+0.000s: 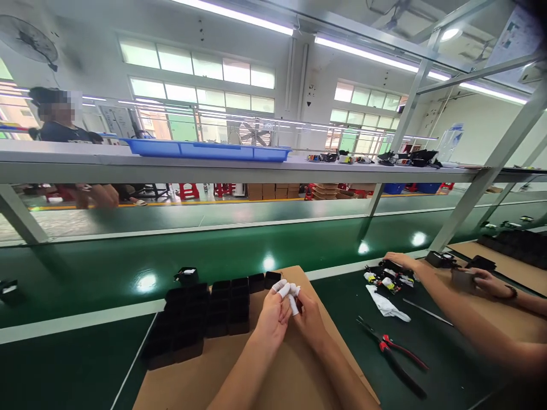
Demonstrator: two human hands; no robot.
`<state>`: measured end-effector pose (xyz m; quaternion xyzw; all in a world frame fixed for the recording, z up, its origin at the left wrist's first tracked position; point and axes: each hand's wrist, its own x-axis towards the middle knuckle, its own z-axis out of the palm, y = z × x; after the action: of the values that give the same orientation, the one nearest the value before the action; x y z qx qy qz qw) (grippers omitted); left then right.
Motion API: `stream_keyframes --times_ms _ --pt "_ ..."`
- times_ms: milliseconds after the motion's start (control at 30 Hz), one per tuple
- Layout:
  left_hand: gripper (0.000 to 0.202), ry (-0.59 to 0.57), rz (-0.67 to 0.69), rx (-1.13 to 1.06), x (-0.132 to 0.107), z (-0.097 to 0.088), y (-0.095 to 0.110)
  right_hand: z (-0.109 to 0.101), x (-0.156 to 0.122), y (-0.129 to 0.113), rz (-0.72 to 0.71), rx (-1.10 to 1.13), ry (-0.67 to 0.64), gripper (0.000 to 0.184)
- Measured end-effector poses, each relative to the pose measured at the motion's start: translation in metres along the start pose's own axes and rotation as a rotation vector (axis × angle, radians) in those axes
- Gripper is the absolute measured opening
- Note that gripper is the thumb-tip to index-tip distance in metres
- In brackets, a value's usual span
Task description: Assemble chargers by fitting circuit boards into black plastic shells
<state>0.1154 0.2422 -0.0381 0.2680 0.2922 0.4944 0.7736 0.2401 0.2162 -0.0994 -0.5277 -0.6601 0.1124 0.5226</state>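
Note:
My left hand (273, 319) and my right hand (310, 316) meet above the brown cardboard sheet (294, 376), with white finger cots (280, 286) on several fingertips. The fingers of both hands are bent and pressed together at the tips. Whatever may be pinched between them is hidden or too small to name. Just left of my hands, rows of black open boxes (183, 347) stand close together on the cardboard. The nearest single box (272, 279) is right behind my fingertips.
Long-nosed pliers (387, 344) with red and black handles lie at right, near a white cloth (387, 304), a thin metal rod (427, 312) and small electronic parts (391, 279). A co-worker's arms (461, 324) reach in from the right. A shelf with a blue tray (209, 151) spans the back.

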Motion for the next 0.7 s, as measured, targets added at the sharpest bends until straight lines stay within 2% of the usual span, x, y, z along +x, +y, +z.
stream_keyframes --times_ms 233,300,433,567,700 --pt "0.046 -0.042 -0.042 0.230 0.006 -0.010 0.018 -0.007 0.004 0.002 0.020 -0.008 0.021 0.026" --pt "0.043 -0.039 -0.048 0.292 0.007 -0.014 0.023 -0.010 0.004 0.000 0.011 -0.020 0.003 0.029" --pt "0.025 -0.008 -0.093 0.383 0.009 -0.021 0.025 -0.012 0.005 -0.002 -0.031 -0.062 -0.043 0.025" --pt "0.043 -0.021 -0.174 0.431 0.010 -0.023 0.025 -0.012 0.006 -0.002 -0.038 -0.105 -0.027 0.023" --pt "0.040 -0.056 -0.159 0.408 0.006 -0.018 0.028 -0.013 0.005 0.000 -0.033 -0.132 -0.024 0.020"
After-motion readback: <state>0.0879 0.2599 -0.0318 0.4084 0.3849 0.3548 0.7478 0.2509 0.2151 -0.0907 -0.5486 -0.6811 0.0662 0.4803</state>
